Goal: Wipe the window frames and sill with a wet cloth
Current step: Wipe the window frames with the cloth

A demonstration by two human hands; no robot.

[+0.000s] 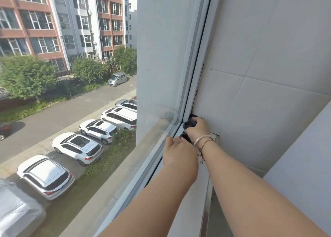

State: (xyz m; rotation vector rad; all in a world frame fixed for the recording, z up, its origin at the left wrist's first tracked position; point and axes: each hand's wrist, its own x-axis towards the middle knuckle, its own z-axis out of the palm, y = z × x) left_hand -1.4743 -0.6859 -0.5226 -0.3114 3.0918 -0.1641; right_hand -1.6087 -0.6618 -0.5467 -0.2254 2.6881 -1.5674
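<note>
A dark cloth (189,124) is bunched in the far corner where the white upright window frame (194,61) meets the bottom track (161,141). My right hand (198,130), with bracelets at the wrist, grips the cloth and pushes it into that corner. My left hand (179,155) lies just in front of it, fingers curled over the edge of the bottom track; part of the cloth shows dark between the two hands. The sill (189,201) runs back toward me under both forearms.
White wall tiles (250,102) stand right of the frame. A white ledge or panel (304,174) juts in at lower right. The window is open, with a concrete outer ledge (125,166), parked cars and apartment blocks far below and beyond.
</note>
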